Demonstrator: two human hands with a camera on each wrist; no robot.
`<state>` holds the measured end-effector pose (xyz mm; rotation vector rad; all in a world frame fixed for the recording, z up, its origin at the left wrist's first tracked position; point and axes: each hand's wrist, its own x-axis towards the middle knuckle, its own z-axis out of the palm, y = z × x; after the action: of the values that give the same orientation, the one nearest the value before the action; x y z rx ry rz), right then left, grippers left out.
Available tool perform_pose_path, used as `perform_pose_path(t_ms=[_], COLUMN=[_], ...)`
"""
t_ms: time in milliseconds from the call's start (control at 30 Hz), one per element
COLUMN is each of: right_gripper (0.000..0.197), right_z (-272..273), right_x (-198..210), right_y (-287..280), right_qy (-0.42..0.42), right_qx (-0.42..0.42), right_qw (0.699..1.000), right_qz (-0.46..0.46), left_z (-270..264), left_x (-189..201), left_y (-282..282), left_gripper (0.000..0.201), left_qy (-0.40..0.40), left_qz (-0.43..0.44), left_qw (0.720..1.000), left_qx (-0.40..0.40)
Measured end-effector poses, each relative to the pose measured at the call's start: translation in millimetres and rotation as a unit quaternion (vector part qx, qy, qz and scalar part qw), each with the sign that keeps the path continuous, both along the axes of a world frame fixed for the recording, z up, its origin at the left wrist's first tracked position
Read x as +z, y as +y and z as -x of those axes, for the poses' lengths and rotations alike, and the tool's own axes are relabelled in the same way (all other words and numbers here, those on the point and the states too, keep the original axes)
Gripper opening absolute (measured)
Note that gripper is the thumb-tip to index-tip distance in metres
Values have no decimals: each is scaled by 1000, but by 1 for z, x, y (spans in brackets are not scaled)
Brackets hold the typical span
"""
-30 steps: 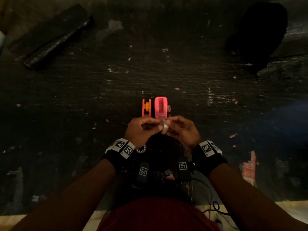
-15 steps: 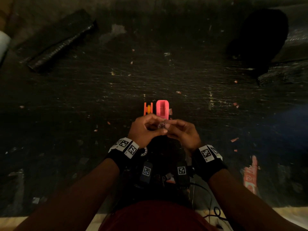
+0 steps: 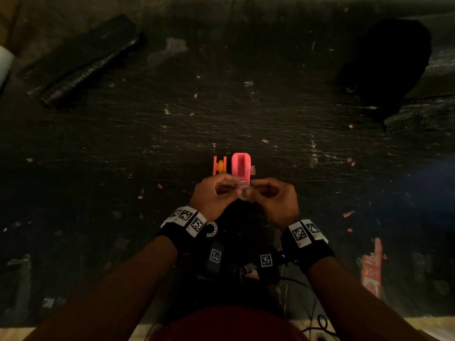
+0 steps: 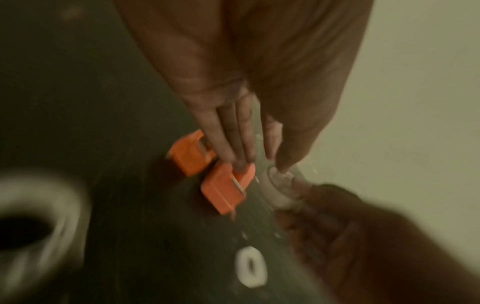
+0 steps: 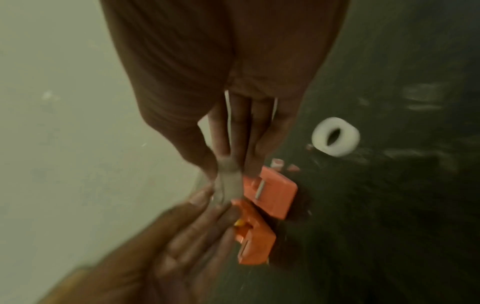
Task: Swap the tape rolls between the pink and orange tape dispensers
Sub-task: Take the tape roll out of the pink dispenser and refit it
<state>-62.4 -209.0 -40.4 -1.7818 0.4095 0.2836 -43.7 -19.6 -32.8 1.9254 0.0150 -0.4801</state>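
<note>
Pinching 1 clear tape roll (image 3: pixel 243 193) together, the left hand (image 3: pixel 211 196) and right hand (image 3: pixel 273 200) are working near the emptied pink dispenser (image 3: pixel 241 168). I judge the orange dispenser (image 3: pixel 219 166), showing yellow inside, is awaiting its swap.

Both wrist views are smeared with blur. The clear tape roll (image 3: pixel 244 193) is mostly covered by the fingers of the left hand (image 3: pixel 214 193) and right hand (image 3: pixel 274 198), so its free end can't be made out. The near end of the orange dispenser (image 3: pixel 219 166) hides behind the left hand's knuckles. In the left wrist view a pale ring (image 4: pixel 39 222) runs off the left edge, too blurred to name. The black bundle (image 3: pixel 81 60) is too dim to identify.
</note>
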Motion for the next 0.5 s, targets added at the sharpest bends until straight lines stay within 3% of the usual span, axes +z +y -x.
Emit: perform_pose_path(t_ms=[100,200,333,500], right_gripper=[18,15,11,14], right_z=[-28,-54,-73,-77], right_x=[5,6,-2,-8], right_y=[5,17,33,43], right_qy=[-57,-69,-67,-92], right_qx=[-15,25,52,69], right_qw=[988,970,953,938], right_qz=[140,231,291,327], left_z=[-24,-49,-67,-71], left_x=[1,2,-3,-17], left_y=[0,-1,-6,-8], left_gripper=[52,83,107,95], left_qy=[-139,-148,-116,-112], left_qz=[-185,-296,-346,-305], left_qw=[972,933,906,919], left_qx=[-46,-138,-214,-222])
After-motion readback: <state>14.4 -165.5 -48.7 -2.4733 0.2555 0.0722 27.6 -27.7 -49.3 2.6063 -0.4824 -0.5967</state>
